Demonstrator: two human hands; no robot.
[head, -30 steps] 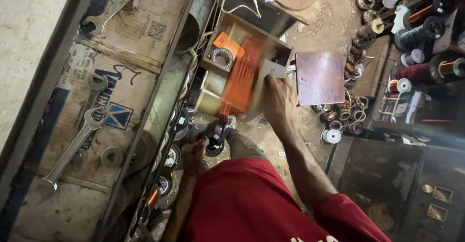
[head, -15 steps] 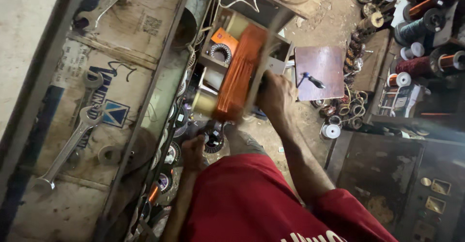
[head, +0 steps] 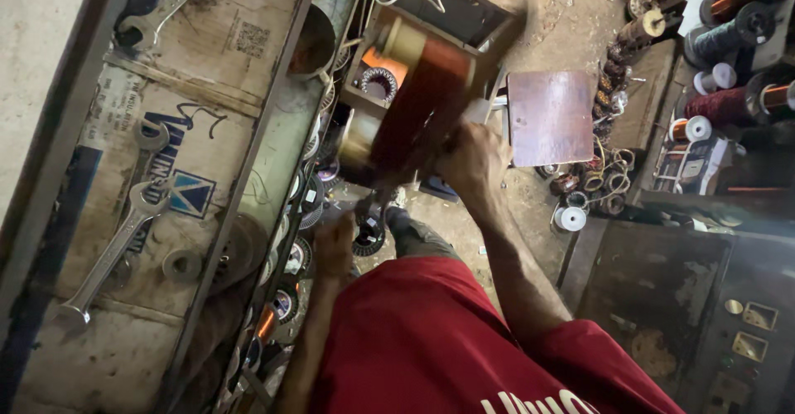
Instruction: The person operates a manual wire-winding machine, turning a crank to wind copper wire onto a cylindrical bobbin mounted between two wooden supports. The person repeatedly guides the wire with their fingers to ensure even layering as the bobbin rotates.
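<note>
Copper wire spool gripped in the right hand above a cluttered workshop floor

Spool of copper winding wire (head: 418, 103), large and blurred, sits tilted in the middle of the view, its pale flange end toward the left and its reddish-brown body running up to the right. The right hand (head: 474, 166) is clamped on the spool's lower right side, fingers curled tight around it. The left hand (head: 335, 244) hangs lower, just beside the edge of the cardboard-covered worktop (head: 124, 74) and close to a dark round stator core (head: 368, 236) on the floor; whether its fingers grip anything cannot be told from this angle.

On the worktop, a long open-ended spanner (head: 112, 252) lies near the lower left corner, with a second spanner (head: 166, 4) at the upper edge and a flat metal ring (head: 182, 263) just beside the first. A red shirt (head: 431, 339) fills the lower middle. Right of the spool lies a brown rectangular plate (head: 551, 117), with small wire coils (head: 596, 182) and a white reel (head: 571, 218) scattered near it
</note>
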